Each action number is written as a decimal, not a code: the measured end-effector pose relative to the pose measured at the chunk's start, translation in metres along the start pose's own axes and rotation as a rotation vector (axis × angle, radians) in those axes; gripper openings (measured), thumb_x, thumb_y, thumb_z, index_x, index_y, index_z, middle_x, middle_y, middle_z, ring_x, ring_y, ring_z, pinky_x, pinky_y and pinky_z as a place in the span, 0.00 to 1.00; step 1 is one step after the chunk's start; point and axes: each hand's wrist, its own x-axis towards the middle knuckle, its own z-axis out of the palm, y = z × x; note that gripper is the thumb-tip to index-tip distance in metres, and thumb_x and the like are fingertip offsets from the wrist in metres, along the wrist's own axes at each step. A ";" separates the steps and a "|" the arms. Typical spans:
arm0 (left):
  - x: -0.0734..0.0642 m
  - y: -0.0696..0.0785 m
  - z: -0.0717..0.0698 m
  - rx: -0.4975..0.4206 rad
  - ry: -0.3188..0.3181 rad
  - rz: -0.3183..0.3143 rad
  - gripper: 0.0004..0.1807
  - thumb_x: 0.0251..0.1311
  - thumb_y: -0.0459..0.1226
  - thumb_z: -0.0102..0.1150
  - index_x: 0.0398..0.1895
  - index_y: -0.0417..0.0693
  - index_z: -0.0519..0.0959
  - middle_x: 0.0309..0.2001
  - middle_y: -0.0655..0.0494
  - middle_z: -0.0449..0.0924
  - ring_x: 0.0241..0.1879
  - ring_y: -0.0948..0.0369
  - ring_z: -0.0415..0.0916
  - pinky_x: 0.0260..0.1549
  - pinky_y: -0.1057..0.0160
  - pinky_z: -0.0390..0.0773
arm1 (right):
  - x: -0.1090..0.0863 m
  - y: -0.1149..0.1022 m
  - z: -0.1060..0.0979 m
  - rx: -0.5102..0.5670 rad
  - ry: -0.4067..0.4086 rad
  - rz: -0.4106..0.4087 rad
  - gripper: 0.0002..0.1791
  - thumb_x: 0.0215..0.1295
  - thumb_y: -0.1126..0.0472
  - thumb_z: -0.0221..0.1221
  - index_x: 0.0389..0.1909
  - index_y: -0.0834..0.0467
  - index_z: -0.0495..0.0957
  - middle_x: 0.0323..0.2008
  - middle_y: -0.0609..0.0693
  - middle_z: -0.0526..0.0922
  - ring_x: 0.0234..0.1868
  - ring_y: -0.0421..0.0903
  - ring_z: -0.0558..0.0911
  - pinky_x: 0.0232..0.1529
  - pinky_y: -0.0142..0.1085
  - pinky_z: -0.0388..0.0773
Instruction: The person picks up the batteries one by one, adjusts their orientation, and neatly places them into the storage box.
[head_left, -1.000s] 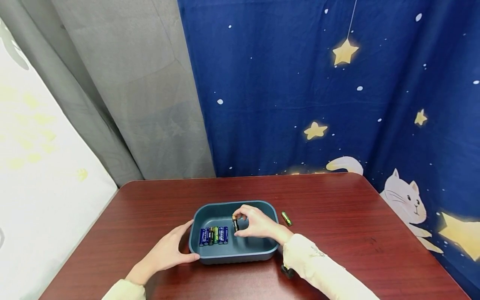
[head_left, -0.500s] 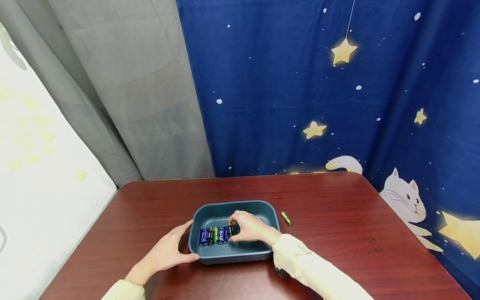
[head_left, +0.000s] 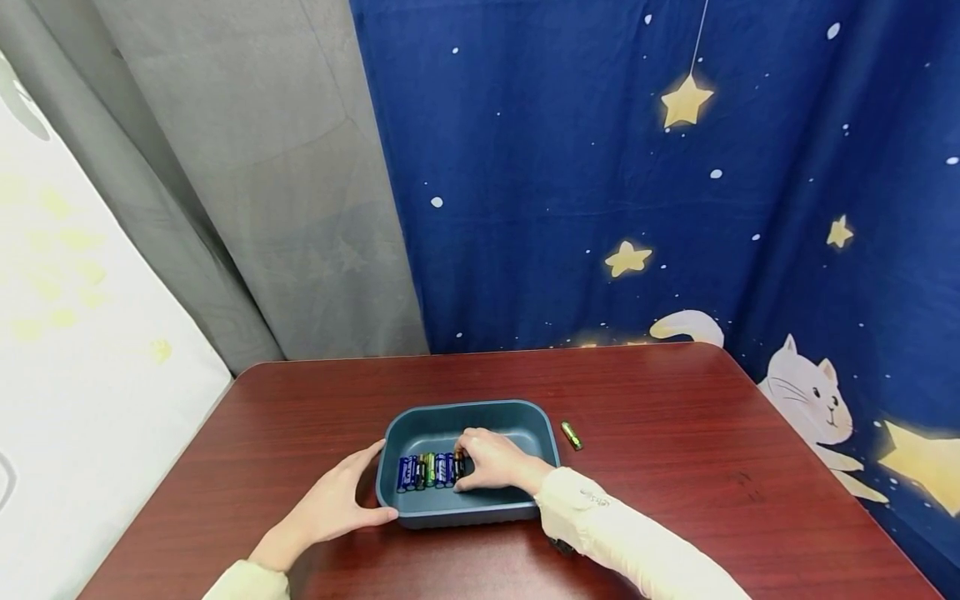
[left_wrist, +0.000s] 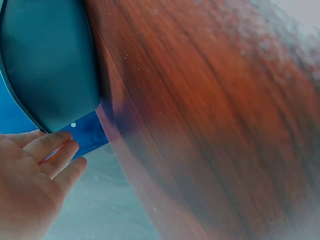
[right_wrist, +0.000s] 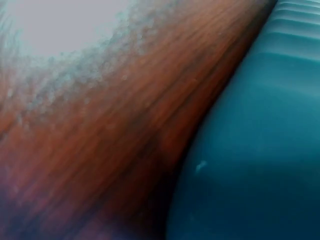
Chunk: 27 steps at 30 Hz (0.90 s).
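A blue-green plastic box stands on the table. Inside lies a row of batteries, mostly blue, with a green battery among them. My right hand reaches into the box and pinches a black battery at the right end of this row; the fingers partly cover it. Spread along the box's left side, my left hand touches it, thumb at the front corner and fingers toward the back. In the left wrist view, the left hand's fingers are extended at the box's rim. The right wrist view shows the box's outer wall, without the hand.
Another green battery lies on the reddish-brown table, just right of the box. A small dark object shows under the right sleeve. Behind the table hang a grey curtain and a blue star-patterned curtain.
My right hand has moved left and lower inside the box, bringing the black battery from apart to the right end of the row. The left hand keeps its place.
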 end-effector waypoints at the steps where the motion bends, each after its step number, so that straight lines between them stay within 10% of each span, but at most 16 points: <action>1: 0.000 0.000 0.000 -0.001 0.000 0.000 0.52 0.37 0.62 0.65 0.66 0.49 0.60 0.59 0.53 0.68 0.58 0.53 0.65 0.51 0.44 0.68 | 0.000 0.000 0.000 0.001 -0.002 0.004 0.25 0.43 0.43 0.67 0.41 0.53 0.77 0.35 0.41 0.74 0.36 0.37 0.72 0.37 0.29 0.72; 15: -0.001 0.001 -0.001 -0.007 -0.003 -0.013 0.52 0.37 0.61 0.66 0.66 0.49 0.60 0.59 0.51 0.68 0.58 0.52 0.66 0.51 0.43 0.68 | -0.001 0.002 -0.006 0.051 0.055 -0.010 0.35 0.41 0.37 0.66 0.46 0.58 0.77 0.35 0.45 0.75 0.35 0.37 0.71 0.36 0.28 0.72; 27: 0.000 0.000 -0.001 0.008 0.008 -0.005 0.52 0.37 0.61 0.66 0.66 0.49 0.60 0.60 0.52 0.67 0.58 0.52 0.65 0.51 0.44 0.68 | -0.015 0.015 -0.054 0.189 0.186 -0.059 0.34 0.44 0.42 0.67 0.50 0.59 0.74 0.39 0.51 0.76 0.39 0.46 0.75 0.38 0.33 0.73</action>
